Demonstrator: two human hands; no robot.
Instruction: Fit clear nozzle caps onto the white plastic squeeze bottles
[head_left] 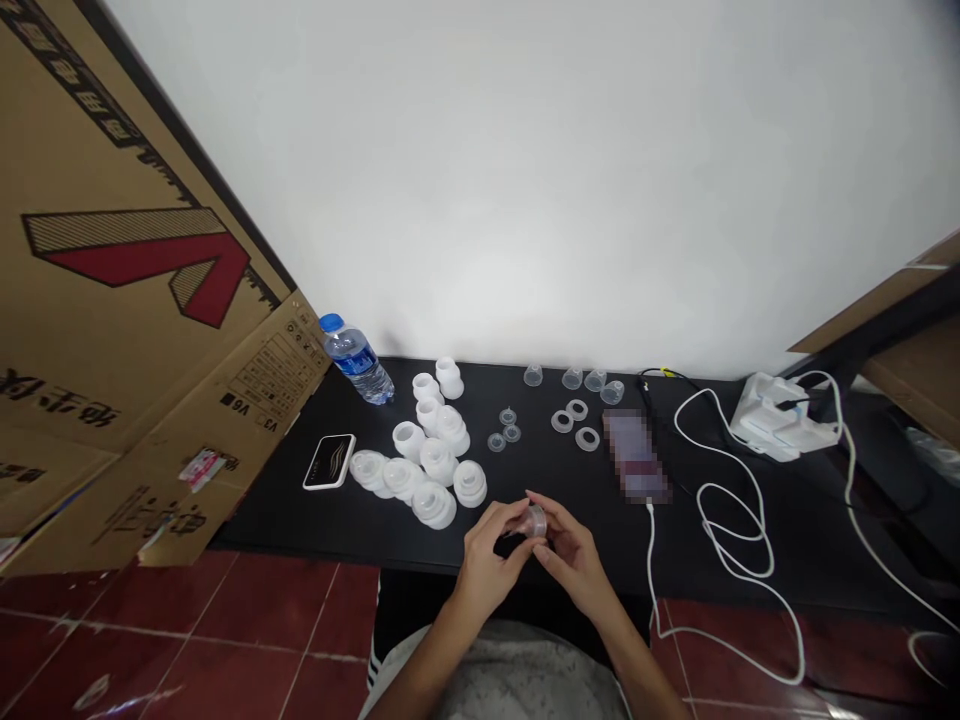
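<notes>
The person's left hand [486,560] and right hand [574,565] are both closing narrowly on a small clear plastic cup [535,521], pinching it from either side, and the cup is hovering just behind the front edge of a black table [277,510]. Whether anything is inside the cup is too small to tell. Just left of the cup, a crowd of white silicone funnel pieces [439,462] is sitting on the tabletop, and beyond them a water bottle [358,362] with a blue cap is holding clear liquid near the back edge. Straight behind the cup, three small clear valves [508,417], three flat rings [576,410] and four more clear cups [572,378] are lining up toward a white wall [525,180]. Right of the cup, a pixel-blurred oblong object [636,456] is lying beside a looping white cable [720,520], which runs to a white charging dock [784,418]. Far left of the cup, a cardboard sheet [112,280] is leaning over the table's corner, while red floor tiles [187,620] are showing below the front edge.
</notes>
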